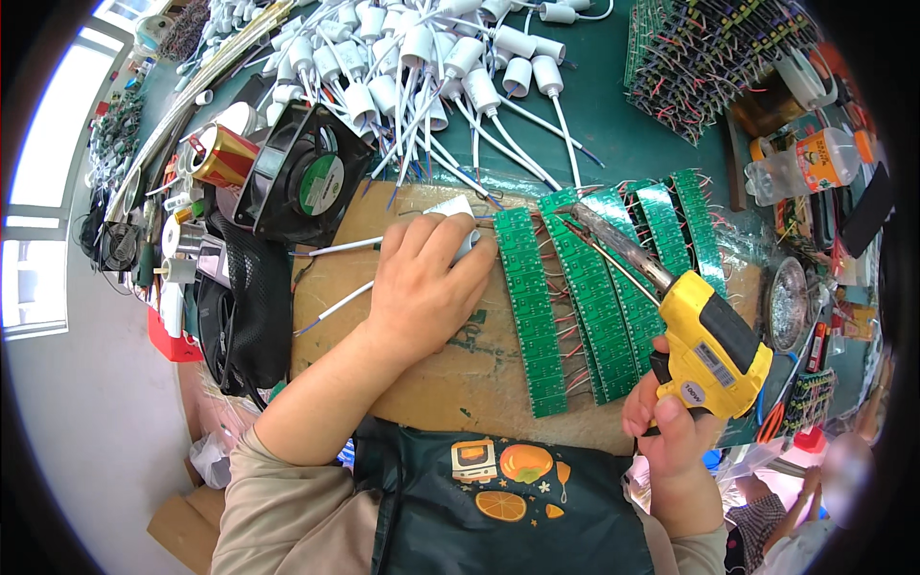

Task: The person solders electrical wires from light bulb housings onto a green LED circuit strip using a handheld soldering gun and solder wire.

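My left hand (426, 273) is closed around a white lamp socket (450, 206) over the cardboard. Most of the socket is hidden under the fingers, and white wires (335, 247) stick out to the left of the hand. In my right hand (671, 426) is a yellow and black soldering gun (733, 369), held by its grip with a finger at the trigger. Its long metal nose points up and left, over several green circuit board strips (530, 326) lying side by side with thin red wires between them. Whether the tip touches a board, I cannot tell.
A large heap of white lamp sockets (417, 48) with wires covers the far bench. To the left stand a black fan (287, 187), a can (222, 158) and a black mesh bag (244, 297). A plastic bottle (805, 165) and stacked wired boards (714, 67) are on the right.
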`<action>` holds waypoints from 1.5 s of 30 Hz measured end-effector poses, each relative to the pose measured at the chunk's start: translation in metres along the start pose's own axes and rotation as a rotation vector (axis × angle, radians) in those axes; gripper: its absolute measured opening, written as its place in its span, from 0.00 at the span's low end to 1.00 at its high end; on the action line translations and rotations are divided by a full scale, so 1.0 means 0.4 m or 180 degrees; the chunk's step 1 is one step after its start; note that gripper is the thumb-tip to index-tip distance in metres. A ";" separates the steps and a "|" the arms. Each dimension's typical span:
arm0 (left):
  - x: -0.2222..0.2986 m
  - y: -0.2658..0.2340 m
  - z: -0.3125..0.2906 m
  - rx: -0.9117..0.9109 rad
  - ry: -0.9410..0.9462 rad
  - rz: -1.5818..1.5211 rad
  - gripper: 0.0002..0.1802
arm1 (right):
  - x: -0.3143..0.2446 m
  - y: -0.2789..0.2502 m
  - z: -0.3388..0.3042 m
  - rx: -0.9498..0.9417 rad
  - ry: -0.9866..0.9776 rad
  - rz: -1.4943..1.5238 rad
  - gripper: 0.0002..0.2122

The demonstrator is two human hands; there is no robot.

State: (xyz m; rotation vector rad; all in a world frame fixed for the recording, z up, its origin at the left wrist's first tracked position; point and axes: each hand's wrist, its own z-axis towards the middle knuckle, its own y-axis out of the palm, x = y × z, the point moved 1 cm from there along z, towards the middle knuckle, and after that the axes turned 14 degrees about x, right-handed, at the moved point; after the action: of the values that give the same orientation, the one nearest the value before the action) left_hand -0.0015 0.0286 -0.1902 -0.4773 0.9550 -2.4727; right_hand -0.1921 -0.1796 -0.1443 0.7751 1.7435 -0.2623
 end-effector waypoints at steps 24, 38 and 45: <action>-0.106 0.078 0.283 -0.0146 0.0061 -0.0046 0.05 | -0.005 -0.090 -0.027 0.0344 -0.0604 0.0249 0.29; 0.027 -0.174 0.053 0.0359 -0.1651 -0.2946 0.11 | 0.005 -0.083 -0.001 0.0334 -0.0586 0.0494 0.30; 0.005 -0.185 -0.132 -0.0750 -0.4601 -0.2319 0.10 | 0.012 -0.071 0.003 0.0175 -0.0545 0.0389 0.30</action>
State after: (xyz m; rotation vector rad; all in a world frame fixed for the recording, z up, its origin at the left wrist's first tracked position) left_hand -0.0480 0.1051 -0.1754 -2.5068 0.3952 -1.6186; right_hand -0.2095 -0.1999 -0.1552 0.8703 1.5277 -0.2860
